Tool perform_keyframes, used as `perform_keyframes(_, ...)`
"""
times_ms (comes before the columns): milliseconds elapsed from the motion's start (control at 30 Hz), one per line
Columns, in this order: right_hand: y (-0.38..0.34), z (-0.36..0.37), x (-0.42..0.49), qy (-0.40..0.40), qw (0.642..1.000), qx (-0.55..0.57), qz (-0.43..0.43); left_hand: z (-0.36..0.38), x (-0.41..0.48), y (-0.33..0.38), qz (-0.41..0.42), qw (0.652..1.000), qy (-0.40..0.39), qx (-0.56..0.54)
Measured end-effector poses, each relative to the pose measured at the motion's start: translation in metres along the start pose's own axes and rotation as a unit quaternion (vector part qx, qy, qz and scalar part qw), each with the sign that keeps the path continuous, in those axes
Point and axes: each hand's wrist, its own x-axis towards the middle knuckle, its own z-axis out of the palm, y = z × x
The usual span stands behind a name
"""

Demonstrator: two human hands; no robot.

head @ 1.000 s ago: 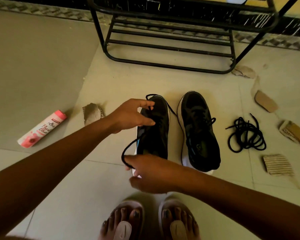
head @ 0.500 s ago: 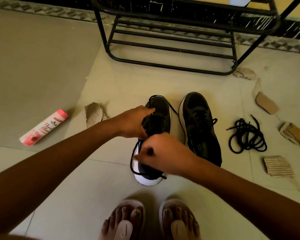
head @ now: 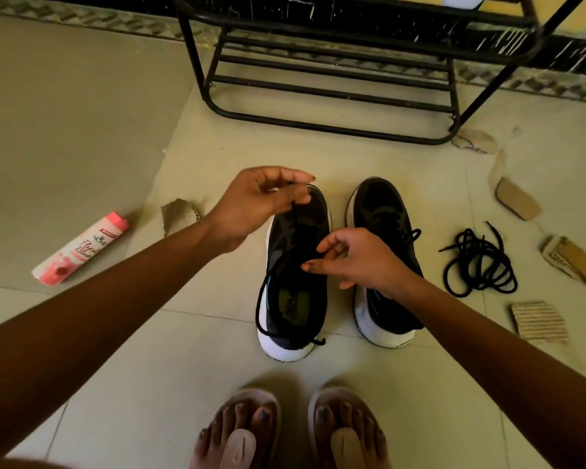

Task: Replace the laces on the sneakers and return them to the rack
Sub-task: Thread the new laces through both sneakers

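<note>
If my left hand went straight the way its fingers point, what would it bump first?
Likely the toe of the right sneaker. The left hand may be raised higher than it, so I'm unsure.

A pale tiled floor (head: 82, 130) carries everything. A black metal rack (head: 191, 49) stands at the upper centre. Two black, white-soled sneakers (head: 295, 299) sit side by side mid-frame, toes toward the rack. A tangled coil of black laces (head: 481, 265) lies to their right among cardboard scraps (head: 538, 321). A pink bottle (head: 82, 248) lies on its side at the left, near another scrap (head: 178, 214). Two sandalled feet (head: 241, 434) stand at the bottom centre.
</note>
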Motion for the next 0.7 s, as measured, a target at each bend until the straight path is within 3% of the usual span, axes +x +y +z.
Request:
perform_keyframes(133,0.008,0.013,-0.002,0.02,0.995,-0.091,-0.031,-0.008,0.007,0.031,0.043,0.998,0.042,-0.008)
perform_keyframes(300,0.019,0.019,-0.001,0.077,0.993,-0.067,-0.065,-0.029,0.011,0.078,0.145,0.98,0.097,0.095)
perform_keyframes(400,0.024,0.023,-0.004,0.111,0.989,-0.061,-0.077,-0.041,0.013,0.087,0.166,0.965,0.123,0.158)
perform_keyframes(567,0.03,0.027,-0.006,0.128,0.989,-0.034,-0.067,-0.048,0.014,0.071,0.122,0.966,0.101,0.203)
perform_keyframes(700,0.031,0.03,-0.007,0.128,0.99,-0.013,-0.059,-0.042,0.015,0.041,0.0,0.965,0.046,0.26)
